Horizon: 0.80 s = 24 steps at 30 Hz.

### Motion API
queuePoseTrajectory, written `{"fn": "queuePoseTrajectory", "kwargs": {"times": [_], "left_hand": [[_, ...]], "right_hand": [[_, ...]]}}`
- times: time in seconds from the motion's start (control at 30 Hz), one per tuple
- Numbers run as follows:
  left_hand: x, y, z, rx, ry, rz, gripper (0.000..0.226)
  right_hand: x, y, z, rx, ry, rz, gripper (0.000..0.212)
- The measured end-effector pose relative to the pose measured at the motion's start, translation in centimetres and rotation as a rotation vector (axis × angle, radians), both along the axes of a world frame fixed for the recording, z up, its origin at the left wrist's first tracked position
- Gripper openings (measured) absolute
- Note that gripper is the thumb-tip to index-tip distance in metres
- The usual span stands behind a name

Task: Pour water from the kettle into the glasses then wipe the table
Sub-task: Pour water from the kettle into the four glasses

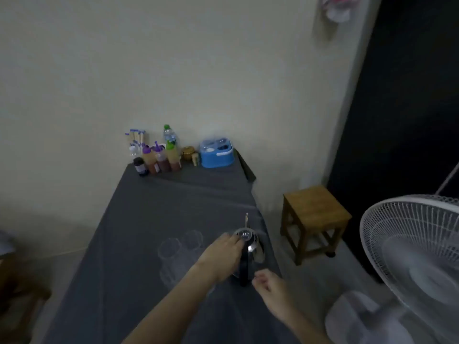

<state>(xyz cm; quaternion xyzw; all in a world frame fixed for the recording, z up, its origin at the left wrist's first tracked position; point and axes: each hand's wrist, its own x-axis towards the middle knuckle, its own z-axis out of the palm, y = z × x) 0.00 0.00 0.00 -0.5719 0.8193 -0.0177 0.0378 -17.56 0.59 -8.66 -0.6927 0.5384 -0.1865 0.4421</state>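
I'm laying the left hand [223, 254] on the kettle [250, 248], its fingers stretching fairly flat onto the lid. The right hand [269, 286] is hovering just beside the dark handle, fingers curling. Through the blur I cannot tell whether it is gripping anything. The kettle is standing upright near the right edge of the desk [149, 207], with the glasses [170, 249] just left of it.
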Motion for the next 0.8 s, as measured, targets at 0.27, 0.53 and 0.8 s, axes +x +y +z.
{"fn": "queuePoseTrajectory", "kwargs": {"times": [0.27, 0.53, 0.8], "left_hand": [[-1.6, -0.6, -2.6, 0.149, -0.005, 0.134, 0.06], [-2.0, -0.4, -3.7, 0.166, 0.031, 0.233, 0.063], [-5.2, 0.8, -6.5, -0.079, 0.092, 0.077, 0.055]], "right_hand": [[2.8, -1.9, -1.9, 0.121, -0.12, -0.01, 0.017], [3.2, -2.0, -1.4, 0.321, -0.375, -0.025, 0.034], [-5.3, -5.9, -1.4, 0.344, -0.274, 0.107, 0.031]]}}
